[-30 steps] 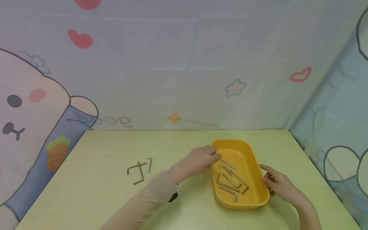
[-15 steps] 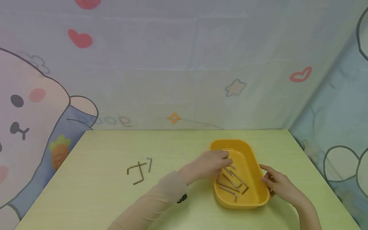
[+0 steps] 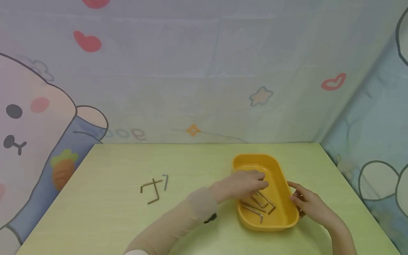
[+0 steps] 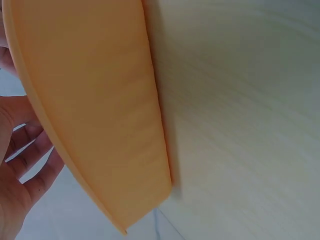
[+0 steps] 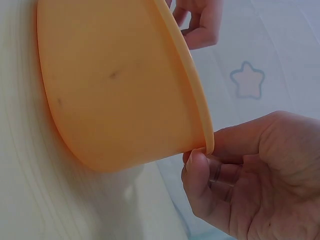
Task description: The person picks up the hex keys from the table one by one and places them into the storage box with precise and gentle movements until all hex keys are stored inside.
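In the head view a yellow plastic tray (image 3: 280, 184) sits on the table's right half. Several L-shaped hex keys (image 3: 266, 202), brass and silver, lie inside, some hidden under my left hand (image 3: 247, 183). That hand reaches over the tray's left rim, fingers bent down above the keys. From the left wrist, the left hand (image 4: 22, 160) shows spread fingers, but the rim hides some fingertips and whatever they touch. My right hand (image 3: 310, 205) grips the tray's right rim. Its thumb and fingers pinch that rim in the right wrist view, where the right hand (image 5: 250, 175) is close up.
Two brass hex keys (image 3: 156, 191) lie crossed on the pale table (image 3: 105, 212) at the left, with a small silver hex key (image 3: 166, 182) beside them. A printed cloth (image 3: 159, 88) hangs behind the table and along its right side.
My left hand has moved rightward and slightly nearer, from the tray's left rim to over the keys inside. The right hand keeps its grip on the rim, and the keys on the table stay put.
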`<state>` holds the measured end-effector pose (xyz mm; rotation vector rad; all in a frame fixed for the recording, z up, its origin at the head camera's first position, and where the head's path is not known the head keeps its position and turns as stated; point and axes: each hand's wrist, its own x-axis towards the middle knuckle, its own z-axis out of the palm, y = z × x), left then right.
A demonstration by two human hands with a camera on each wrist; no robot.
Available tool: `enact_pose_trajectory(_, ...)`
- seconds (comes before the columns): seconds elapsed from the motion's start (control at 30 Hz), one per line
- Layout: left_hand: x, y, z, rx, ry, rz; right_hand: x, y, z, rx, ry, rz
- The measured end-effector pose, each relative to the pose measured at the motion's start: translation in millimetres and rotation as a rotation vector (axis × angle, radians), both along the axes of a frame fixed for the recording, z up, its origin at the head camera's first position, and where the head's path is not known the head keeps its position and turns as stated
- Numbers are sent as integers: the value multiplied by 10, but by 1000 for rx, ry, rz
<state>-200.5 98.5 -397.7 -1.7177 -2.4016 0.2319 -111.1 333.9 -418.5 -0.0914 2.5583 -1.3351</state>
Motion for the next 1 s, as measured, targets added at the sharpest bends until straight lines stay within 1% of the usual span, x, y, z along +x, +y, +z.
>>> enact_pose_trajectory(0.17,15,119,-5,-50,-35,1,-7,7,-4,0,1,2)
enact_pose_trajectory(0.23,8,163,-27,-61,-47,-12,-7,11,-8,1,2,2)
enact_pose_trajectory(0.4,-4,258,-82,-98,-79,-22,-3,24,-9,0,11,8)
enact_pose_trajectory(0.57,-2,332,-143,-157,-63,-27,-1,30,-1,-12,10,15)
enact_pose_trajectory(0.8,-1,397,-229,-233,-68,-41,-3,25,1,-8,13,11)
enact_pose_trajectory(0.93,-2,410,-266,-260,-65,-36,5,18,-8,-15,14,12)
enact_pose_trajectory(1.0,-4,412,-284,-259,-67,-35,7,16,-13,-19,15,15)
